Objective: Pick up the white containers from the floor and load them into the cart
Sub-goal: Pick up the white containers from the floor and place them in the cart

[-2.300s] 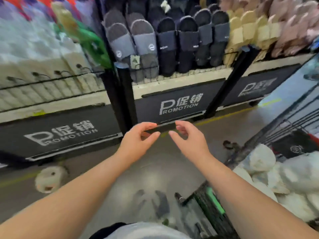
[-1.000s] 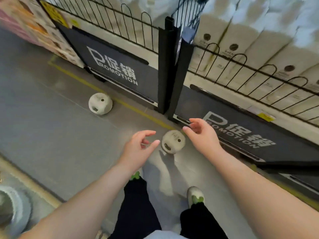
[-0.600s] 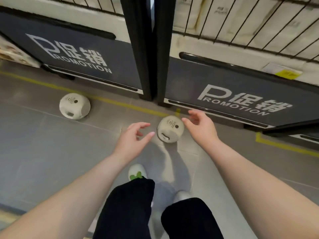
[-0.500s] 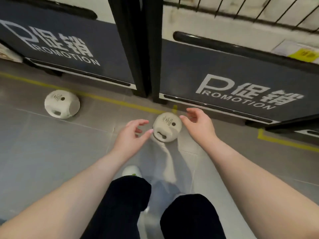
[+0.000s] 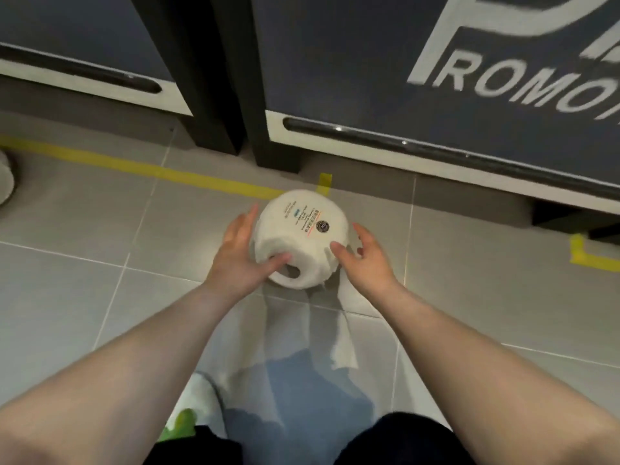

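A round white container [image 5: 302, 229] with a printed label and a hole near its lower edge lies on the grey tiled floor. My left hand [image 5: 240, 253] lies against its left side, fingers straight and thumb laid across its front by the hole. My right hand [image 5: 364, 255] is at its right side, the thumb tip touching it and the fingers loosely bent just off it. A second white container [image 5: 5, 179] shows partly at the far left edge. The cart is out of view.
Dark promotion panels [image 5: 402, 62] on display stands run along the far side, with black posts [image 5: 214, 78] between them just behind the container. Yellow tape [image 5: 151, 169] marks the floor. My white and green shoe [image 5: 198, 407] and dark trousers are below.
I have bent down close to the container. Both hands have closed in from a little above it to its two sides and now touch it.
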### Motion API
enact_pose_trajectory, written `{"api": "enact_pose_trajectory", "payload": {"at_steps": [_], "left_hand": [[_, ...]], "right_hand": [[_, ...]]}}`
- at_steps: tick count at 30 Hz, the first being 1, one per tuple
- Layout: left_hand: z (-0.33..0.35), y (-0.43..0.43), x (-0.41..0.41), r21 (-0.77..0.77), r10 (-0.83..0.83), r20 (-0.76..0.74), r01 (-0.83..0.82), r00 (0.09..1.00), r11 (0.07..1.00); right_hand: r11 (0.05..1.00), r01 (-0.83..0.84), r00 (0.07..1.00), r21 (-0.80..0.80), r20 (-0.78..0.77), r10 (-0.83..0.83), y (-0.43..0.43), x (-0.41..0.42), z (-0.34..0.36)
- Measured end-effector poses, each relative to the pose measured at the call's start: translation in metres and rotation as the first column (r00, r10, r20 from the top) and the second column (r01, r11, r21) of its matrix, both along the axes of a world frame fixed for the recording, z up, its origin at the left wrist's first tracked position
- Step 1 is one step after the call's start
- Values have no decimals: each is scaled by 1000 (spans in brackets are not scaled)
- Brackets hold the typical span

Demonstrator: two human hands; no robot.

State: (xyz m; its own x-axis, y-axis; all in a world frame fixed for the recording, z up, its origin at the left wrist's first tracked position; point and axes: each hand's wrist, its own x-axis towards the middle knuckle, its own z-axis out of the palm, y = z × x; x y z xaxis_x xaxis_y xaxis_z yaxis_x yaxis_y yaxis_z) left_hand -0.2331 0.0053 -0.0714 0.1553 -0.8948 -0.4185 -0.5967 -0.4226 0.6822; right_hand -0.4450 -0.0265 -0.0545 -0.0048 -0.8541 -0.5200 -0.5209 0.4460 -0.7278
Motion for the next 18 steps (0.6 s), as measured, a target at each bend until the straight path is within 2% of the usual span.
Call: {"api": "enact_pose_trajectory", "payload": {"at_steps": [3,7,10,13,18], "left_hand": [[-32,-14,-8,-37,-8,-15,8,1000,999],[-53,-13,-9,-29,-3,22,3,1000,1000],[-52,-1,-10,-28,87,-37,-88,995,996],[-47,4,-13,8,187,-108,-187,976,982],[-51,21,-5,91,354,-180,-343,918,935]], "right_hand": [[999,44,991,26,127,-47,5,11,-33],[996,74,980,55,182,-83,19,24,-62],[997,79,976,4,205,-78,18,25,-60],[991,-21,985,-133,165,43,8,28,-50],[918,-304,951,-256,-35,306,-6,51,-26]]}}
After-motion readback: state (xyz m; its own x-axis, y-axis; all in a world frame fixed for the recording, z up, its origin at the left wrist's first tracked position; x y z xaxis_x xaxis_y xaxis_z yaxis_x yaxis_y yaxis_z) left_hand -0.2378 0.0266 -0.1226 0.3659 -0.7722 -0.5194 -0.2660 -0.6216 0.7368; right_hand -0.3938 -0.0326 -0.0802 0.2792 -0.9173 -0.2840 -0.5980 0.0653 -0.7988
